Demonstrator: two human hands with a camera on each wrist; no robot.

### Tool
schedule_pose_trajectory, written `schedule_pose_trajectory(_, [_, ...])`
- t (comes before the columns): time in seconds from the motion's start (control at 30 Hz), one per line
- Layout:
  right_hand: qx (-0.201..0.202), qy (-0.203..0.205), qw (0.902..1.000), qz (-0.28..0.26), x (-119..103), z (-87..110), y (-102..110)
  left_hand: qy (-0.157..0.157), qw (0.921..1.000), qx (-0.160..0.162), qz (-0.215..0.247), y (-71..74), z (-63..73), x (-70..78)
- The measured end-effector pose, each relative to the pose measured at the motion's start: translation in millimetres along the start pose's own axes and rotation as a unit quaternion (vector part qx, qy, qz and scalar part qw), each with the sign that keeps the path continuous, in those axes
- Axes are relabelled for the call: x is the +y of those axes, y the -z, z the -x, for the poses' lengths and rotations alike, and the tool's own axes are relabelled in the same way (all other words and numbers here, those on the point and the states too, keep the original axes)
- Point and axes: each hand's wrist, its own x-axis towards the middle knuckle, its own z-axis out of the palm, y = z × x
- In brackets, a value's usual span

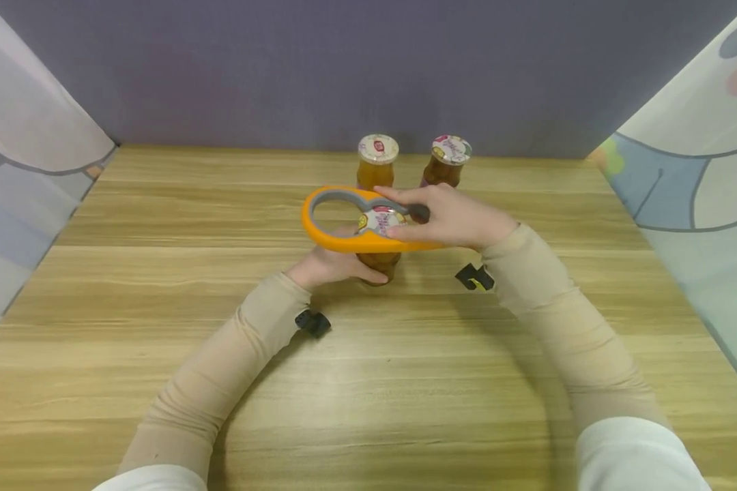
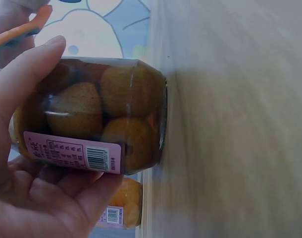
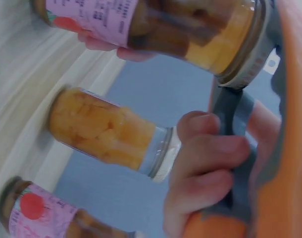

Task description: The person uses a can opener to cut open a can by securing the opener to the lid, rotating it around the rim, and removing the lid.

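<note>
My left hand (image 1: 328,264) grips a glass jar (image 2: 96,106) with round brown fruit inside and a pink label carrying a barcode. In the left wrist view its base is right at the tabletop, with thumb on one side and fingers round the other. An orange jar opener (image 1: 344,243) with grey inner edges lies across the top of this jar, its inner grips around the printed lid (image 1: 382,219). My right hand (image 1: 451,215) holds the opener, fingers curled round its grey handle (image 3: 232,173) in the right wrist view.
Behind the held jar stands a jar of yellow-orange fruit (image 3: 104,129) with a white lid. To its right is another dark jar (image 1: 443,170) with a patterned lid. The wooden table (image 1: 368,382) ends at a grey-purple back panel (image 1: 368,68), with patterned sheets at both sides.
</note>
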Motion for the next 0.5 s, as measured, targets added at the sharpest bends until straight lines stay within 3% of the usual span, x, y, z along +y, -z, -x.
schedule_pose_trajectory(0.2, [-0.024,-0.012,0.9979,0.059,-8,-2.0,5,0.028,0.9986,-0.003,0.044,-0.7,0.2,0.7])
schedule_pose_trajectory(0.5, [-0.059,-0.029,0.9919,0.108,-18,-8.8,13,0.033,0.9985,0.007,0.043,5.2,0.4,1.5])
